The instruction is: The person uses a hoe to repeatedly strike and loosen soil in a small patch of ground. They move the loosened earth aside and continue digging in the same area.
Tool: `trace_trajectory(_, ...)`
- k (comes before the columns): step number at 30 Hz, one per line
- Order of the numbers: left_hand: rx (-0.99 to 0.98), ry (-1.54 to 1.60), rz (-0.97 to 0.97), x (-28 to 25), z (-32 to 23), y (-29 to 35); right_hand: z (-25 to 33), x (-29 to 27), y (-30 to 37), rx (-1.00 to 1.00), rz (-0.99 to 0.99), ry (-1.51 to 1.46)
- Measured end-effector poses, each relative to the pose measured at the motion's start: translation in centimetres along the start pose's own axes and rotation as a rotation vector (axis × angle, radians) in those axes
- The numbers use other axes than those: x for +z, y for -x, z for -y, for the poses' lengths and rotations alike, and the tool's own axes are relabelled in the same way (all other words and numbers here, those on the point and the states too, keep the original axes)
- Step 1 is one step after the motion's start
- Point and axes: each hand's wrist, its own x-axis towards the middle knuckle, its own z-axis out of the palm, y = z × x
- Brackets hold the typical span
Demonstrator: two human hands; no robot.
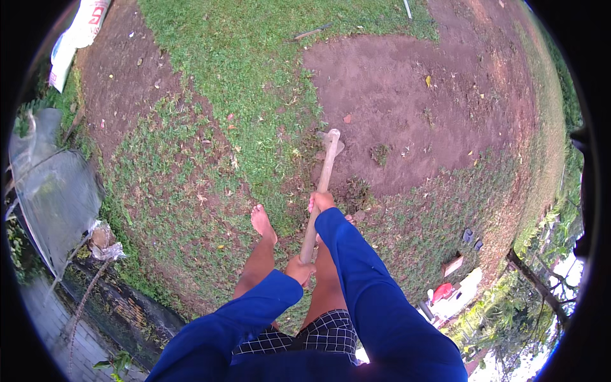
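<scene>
Both my hands grip a hoe by its pale wooden handle. My right hand is closed round the middle of the shaft. Lower down, by my legs, my left hand wraps the near end. The hoe's head rests at the border between green grass and a patch of bare brown soil; its blade is only partly visible. My bare left foot stands on the grass, while the right one is mostly hidden behind my right arm.
A clear plastic sheet hangs at the left. White printed sacks lie at the far left. A stick lies on the far grass. To the right are dark sandals, a small block, a red object and a branch.
</scene>
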Motion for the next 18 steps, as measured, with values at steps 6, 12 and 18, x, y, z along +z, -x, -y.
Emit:
trace_trajectory(6, -0.414, -0.343, -0.108, 0.3, 13.0, 14.1, -8.0, -6.5, 11.6, -0.114, -0.083, -0.133)
trace_trajectory(12, 0.104, -0.426, 0.050, 4.7, 0.5, 1.6, 9.3, -7.6, 10.8, -0.477, -0.170, -0.286)
trace_trajectory(18, -0.084, -0.652, 0.124, 7.2, -15.6, -7.9, 21.0, -2.6, 0.9, -0.559, -0.278, -0.314)
